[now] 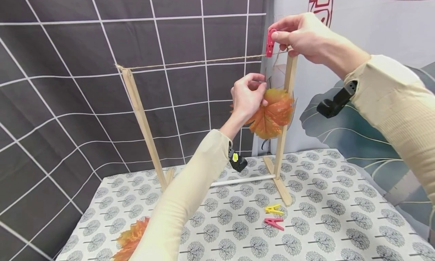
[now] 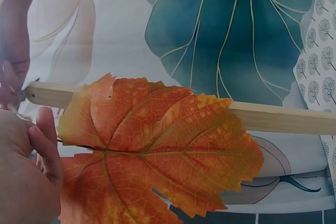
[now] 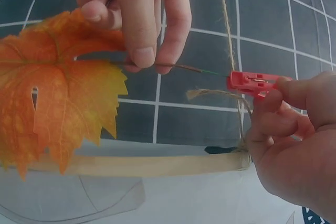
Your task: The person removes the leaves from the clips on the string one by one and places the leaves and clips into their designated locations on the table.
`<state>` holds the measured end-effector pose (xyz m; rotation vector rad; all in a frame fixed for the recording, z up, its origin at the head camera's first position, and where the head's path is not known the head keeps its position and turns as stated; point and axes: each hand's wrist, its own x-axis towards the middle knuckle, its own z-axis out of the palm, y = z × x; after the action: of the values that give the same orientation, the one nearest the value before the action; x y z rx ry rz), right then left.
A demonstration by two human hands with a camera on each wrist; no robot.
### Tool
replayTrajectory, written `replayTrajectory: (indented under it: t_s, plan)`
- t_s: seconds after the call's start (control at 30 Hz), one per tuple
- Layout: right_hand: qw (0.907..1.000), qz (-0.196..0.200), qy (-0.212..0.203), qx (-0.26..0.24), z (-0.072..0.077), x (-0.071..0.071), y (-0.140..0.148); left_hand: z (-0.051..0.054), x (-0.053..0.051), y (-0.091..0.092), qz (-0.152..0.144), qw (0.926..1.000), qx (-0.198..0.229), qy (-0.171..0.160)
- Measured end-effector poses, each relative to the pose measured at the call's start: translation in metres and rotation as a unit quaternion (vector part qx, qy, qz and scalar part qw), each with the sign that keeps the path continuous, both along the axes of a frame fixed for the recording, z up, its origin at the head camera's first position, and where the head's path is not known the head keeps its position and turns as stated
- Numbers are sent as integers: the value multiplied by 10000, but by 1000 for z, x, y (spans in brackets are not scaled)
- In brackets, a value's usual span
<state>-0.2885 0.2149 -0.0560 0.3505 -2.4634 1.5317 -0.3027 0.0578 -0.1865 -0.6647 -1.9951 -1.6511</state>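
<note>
My left hand (image 1: 248, 96) pinches the thin stem (image 3: 178, 67) of an orange artificial maple leaf (image 1: 270, 117), just below the twine line (image 1: 204, 61). Thumb and fingertips of my right hand (image 1: 306, 38) hold a red clothespin (image 1: 270, 45) at the twine, close to the top of the right wooden post (image 1: 290, 74). In the right wrist view, the stem's green end reaches the clothespin's tip; I cannot tell whether it is clamped. The leaf hangs in front of the post, partly behind my left hand in the head view.
A yellow clothespin (image 1: 273, 209) and a pink clothespin (image 1: 273, 223) lie on the tree-patterned tablecloth (image 1: 319, 223). Another orange leaf (image 1: 132, 240) lies at the front left, partly behind my left sleeve. The left post (image 1: 142, 121) and a white bar (image 1: 241, 180) belong to the frame.
</note>
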Motion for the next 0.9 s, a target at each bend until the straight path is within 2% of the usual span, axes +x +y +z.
replayTrajectory:
  t_s: [0.33, 0.9]
  plan:
    - [9992, -202, 251, -236, 0, 2, -4, 3, 0, 1, 55, 9998, 86, -141]
    - [9968, -386, 504, -484, 1, 4, -7, 0, 0, -2, 35, 9996, 162, -243]
